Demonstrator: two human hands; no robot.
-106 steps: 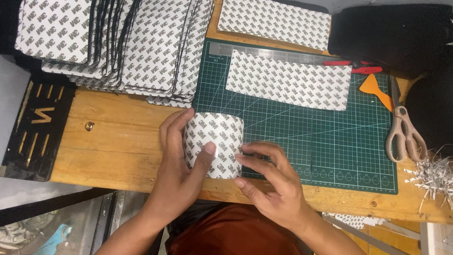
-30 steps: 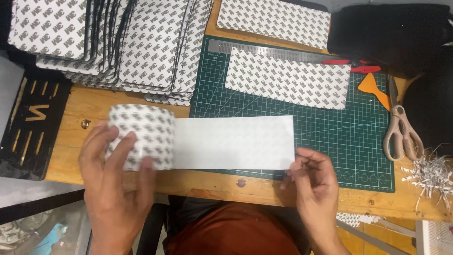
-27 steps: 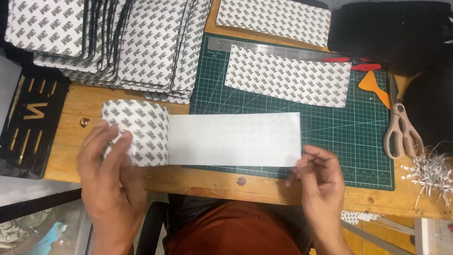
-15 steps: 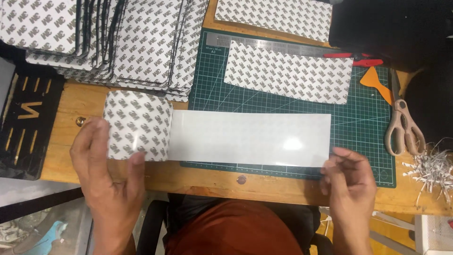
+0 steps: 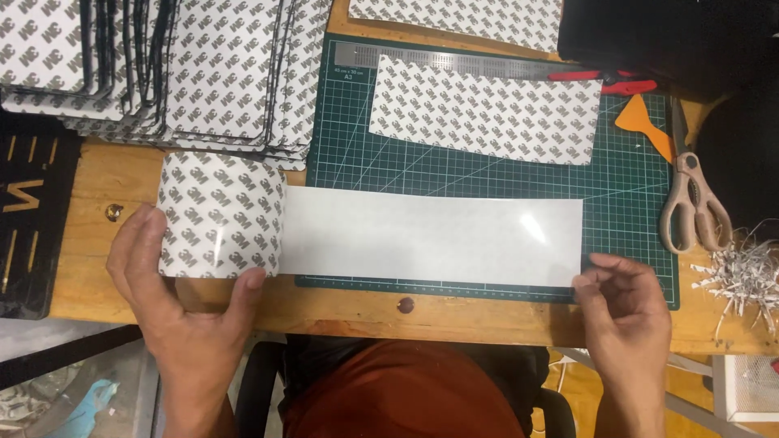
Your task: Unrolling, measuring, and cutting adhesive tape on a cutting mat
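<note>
**One roll, one long strip drawn out across the mat**

Two hands hold a single piece of work. My left hand [image 5: 174, 304] cups the roll of patterned adhesive sheet [image 5: 221, 216] at the lower left of the frame, thumb and fingers wrapped round its lower edge, so that grip is closed on the roll. The roll's outside is white with a repeated grey printed pattern, and it has a slight gloss. From its right side a plain white strip [image 5: 430, 237] runs flat toward the right of the frame, with a bright glare patch near its far end. My right hand [image 5: 626, 312] pinches the strip's lower right corner between thumb and fingertips, its grip closed on the strip.

The strip lies mostly over the green cutting mat [image 5: 633, 203], its lower edge close to the mat's lower border and parallel to it. The roll sits off the mat on the bare wooden counter [image 5: 105, 182].

Room is tight above: a cut patterned piece [image 5: 485, 109] lies on the mat just above the strip, and stacks of patterned sheets [image 5: 203, 73] crowd the upper left, nearly touching the roll. At right, scissors [image 5: 690, 203] lie by the mat's edge, paper shreds [image 5: 742, 276] beyond them. A narrow band of counter stays free below the strip.
</note>
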